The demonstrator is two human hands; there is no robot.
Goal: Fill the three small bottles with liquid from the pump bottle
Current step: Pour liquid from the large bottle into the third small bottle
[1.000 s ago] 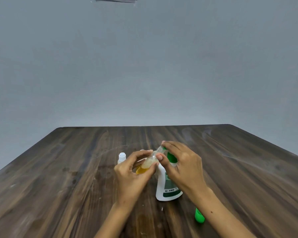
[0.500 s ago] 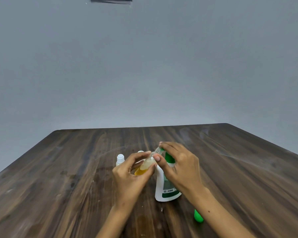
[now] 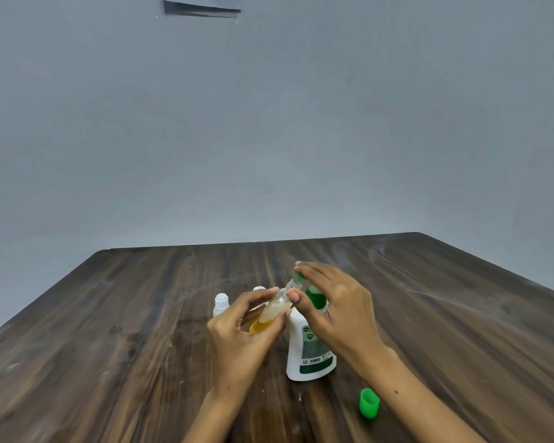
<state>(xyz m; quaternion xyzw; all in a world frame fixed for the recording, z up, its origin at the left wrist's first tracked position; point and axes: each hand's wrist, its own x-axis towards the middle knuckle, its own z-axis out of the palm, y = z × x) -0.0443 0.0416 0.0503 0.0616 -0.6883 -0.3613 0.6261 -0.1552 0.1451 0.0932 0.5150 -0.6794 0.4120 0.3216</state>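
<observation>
Hands meet above the tabletop (image 3: pixel 115 340): left hand (image 3: pixel 242 334) grips a tilted, part-filled small bottle (image 3: pixel 274 310) at the pump bottle (image 3: pixel 309 353) nozzle; right hand (image 3: pixel 336 310) pinches its neck.

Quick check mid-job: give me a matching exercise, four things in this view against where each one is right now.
Things
1. small clear bottle with amber liquid
2. white pump bottle with green label
3. loose green plastic cap
4. small white-capped bottle

Places
A. alone on the wooden table, near the right forearm
B. tilted, gripped in the left hand
C. upright on the table, beyond the left hand
D. upright on the table, under the right hand

Pairs: 1-B, 2-D, 3-A, 4-C
</observation>
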